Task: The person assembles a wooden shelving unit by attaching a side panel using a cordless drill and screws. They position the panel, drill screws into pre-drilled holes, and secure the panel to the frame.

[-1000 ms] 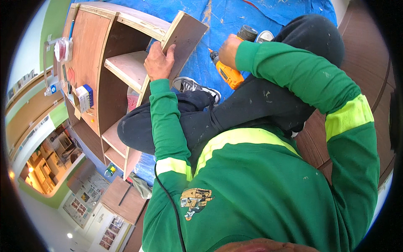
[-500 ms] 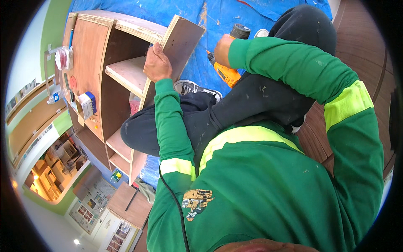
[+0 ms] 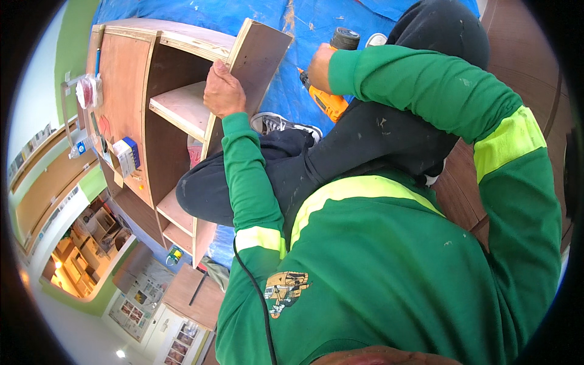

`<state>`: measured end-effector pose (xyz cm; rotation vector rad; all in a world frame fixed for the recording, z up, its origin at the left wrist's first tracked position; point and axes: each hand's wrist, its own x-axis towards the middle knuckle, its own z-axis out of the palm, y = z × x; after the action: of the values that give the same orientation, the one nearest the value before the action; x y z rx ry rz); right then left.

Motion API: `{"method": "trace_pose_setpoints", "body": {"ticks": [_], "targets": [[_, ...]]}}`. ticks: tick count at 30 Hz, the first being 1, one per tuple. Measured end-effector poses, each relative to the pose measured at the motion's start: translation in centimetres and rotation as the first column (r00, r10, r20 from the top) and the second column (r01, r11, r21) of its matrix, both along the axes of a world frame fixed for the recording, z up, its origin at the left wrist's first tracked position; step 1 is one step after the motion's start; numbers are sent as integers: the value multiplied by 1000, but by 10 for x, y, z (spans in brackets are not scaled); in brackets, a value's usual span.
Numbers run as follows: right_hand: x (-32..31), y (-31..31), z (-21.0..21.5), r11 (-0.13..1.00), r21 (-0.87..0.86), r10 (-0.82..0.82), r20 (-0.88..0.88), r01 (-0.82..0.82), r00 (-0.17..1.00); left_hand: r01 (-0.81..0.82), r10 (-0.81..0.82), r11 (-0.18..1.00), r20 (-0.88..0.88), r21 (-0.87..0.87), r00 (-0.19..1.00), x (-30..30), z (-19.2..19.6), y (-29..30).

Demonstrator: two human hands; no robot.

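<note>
A plywood cabinet (image 3: 125,79) with open shelf compartments stands before me on the left. My left hand (image 3: 224,90) is closed round the front edge of its side panel (image 3: 258,58), next to a shelf (image 3: 182,109). Small dark holes dot the panel's outer face. To the right, my right hand (image 3: 319,68) is closed on an orange and black power drill (image 3: 327,104), just over my bent leg. The black end (image 3: 345,39) of the drill shows beyond my fist. My fingers on the drill are mostly hidden, and its tip stands apart from the panel.
A blue sheet (image 3: 316,18) covers the floor ahead. On the cabinet lie a small blue and white box (image 3: 126,155), a roll in clear wrap (image 3: 89,91) and a plastic bottle (image 3: 81,147). A dark cable (image 3: 258,286) runs down my left sleeve.
The view has shifted slightly, so the cabinet sits a little further left and the drill a little higher. Both hands keep their holds.
</note>
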<state>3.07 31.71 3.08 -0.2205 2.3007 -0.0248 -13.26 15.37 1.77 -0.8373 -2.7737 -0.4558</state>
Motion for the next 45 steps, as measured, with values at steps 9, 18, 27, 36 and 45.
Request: {"method": "trace_pose_setpoints", "body": {"ticks": [9, 18, 27, 36, 45], "targets": [[-12, -4, -17, 998, 56, -46, 79, 42, 996, 1, -3, 1000, -71, -25, 997, 2, -2, 2], [4, -11, -8, 983, 176, -41, -91, 56, 995, -8, 8, 1000, -42, -10, 999, 1, -3, 1], [-4, -13, 4, 983, 164, -83, -13, 84, 996, 0, -4, 999, -100, -38, 995, 0, -6, 2], [-10, -8, 4, 989, 144, -32, 85, 19, 996, -17, 14, 998, -64, -55, 998, 1, -3, 4], [-7, -6, -11, 997, 72, -39, 35, 37, 999, 11, 18, 993, 247, -117, 969, -17, 12, -1]]}}
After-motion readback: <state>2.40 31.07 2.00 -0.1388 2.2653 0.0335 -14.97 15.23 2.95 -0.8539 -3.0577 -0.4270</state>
